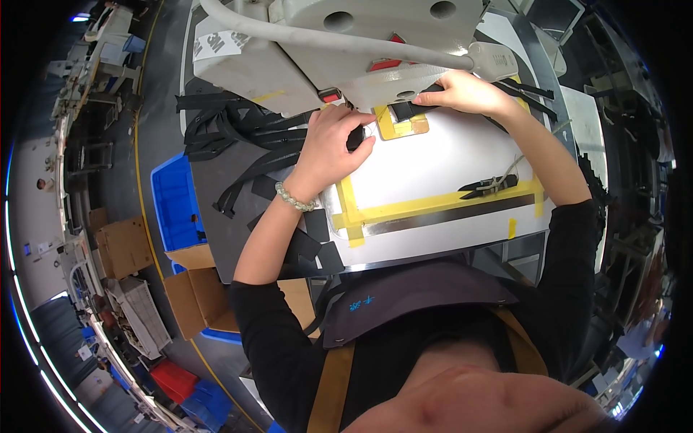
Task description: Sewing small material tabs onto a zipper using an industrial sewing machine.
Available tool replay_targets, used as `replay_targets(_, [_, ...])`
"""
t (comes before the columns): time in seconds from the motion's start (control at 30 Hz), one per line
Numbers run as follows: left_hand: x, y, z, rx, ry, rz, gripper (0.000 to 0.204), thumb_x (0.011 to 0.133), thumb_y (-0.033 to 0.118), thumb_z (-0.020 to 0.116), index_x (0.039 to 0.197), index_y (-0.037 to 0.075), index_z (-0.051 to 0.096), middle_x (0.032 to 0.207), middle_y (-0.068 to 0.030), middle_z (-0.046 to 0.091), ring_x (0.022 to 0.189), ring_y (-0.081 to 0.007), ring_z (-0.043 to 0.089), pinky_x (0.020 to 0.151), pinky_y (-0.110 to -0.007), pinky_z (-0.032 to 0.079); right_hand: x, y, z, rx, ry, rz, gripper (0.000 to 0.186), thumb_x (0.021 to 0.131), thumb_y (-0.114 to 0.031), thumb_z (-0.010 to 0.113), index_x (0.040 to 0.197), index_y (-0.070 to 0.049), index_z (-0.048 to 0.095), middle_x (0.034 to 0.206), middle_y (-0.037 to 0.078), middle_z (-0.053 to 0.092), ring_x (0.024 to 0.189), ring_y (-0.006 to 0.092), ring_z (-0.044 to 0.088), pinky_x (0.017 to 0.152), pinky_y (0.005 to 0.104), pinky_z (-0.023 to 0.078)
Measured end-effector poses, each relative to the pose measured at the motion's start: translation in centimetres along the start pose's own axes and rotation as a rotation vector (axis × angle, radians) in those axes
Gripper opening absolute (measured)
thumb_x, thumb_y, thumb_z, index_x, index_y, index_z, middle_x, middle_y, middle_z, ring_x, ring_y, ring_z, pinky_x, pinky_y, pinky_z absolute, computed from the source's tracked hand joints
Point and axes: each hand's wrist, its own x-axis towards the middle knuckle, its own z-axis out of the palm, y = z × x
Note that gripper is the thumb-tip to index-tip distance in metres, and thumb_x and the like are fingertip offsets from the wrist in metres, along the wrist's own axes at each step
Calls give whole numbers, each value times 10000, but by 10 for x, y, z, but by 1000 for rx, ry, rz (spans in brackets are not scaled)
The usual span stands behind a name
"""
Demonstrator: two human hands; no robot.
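Note:
My left hand (330, 150) is curled beside the sewing machine's yellow needle plate (404, 133), fingers and thumb closed around a small black piece (355, 137) whose kind I cannot make out. At the plate's far right my right hand (465, 92) has its fingers closed on a black strap (426, 99). One end of that strap lies flat over the plate, close to the base of the white sewing machine (390, 43). Part of the strap is hidden under my fingers. Nearer my body, black thread snips (491, 186) lie on the white work surface (426, 173).
Long black straps (231, 130) are piled left of the machine. Black fabric patches (317, 249) lie along the table's near left. Yellow tape (433, 211) borders the work surface. A blue bin (173, 202) and an open cardboard box (202, 296) stand left of the table.

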Motion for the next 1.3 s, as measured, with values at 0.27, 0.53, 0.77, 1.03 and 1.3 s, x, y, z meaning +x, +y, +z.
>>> replay_targets(0.27, [-2,5,1,51,26,25,347,756,223,679,1067,70,674,932,-109,608,912,-253,557,865,-377,388,4,7,-4,534,-273,217,225,844,-283,703,878,-66,655,539,-86,364,461,30,269,428,211,186])
replay_targets(0.53, [-3,4,5,43,4,32,355,726,189,698,1074,118,699,924,-88,602,908,-245,543,888,-381,396,-10,16,-7,532,-363,231,238,922,-254,602,749,-91,577,497,-88,335,418,23,252,385,217,158])
replay_targets(0.77, [-7,5,3,31,-18,54,351,736,144,680,1086,127,701,953,-82,598,928,-240,541,891,-372,413,-47,18,11,644,-218,246,264,926,-311,593,784,-94,543,520,-82,354,415,21,256,380,213,174])
replay_targets(1.03, [-8,11,3,18,-41,65,350,753,154,705,1101,117,684,993,-78,577,964,-245,531,906,-360,411,-84,19,7,612,-122,267,272,920,-299,596,774,-80,526,559,-68,380,445,22,283,391,201,179])
replay_targets(1.3, [-11,20,4,9,-64,70,392,749,179,725,1125,95,651,978,-62,567,946,-225,530,881,-343,397,-115,24,3,648,-115,393,267,916,-284,596,763,-80,518,570,-53,410,462,23,320,390,199,197])
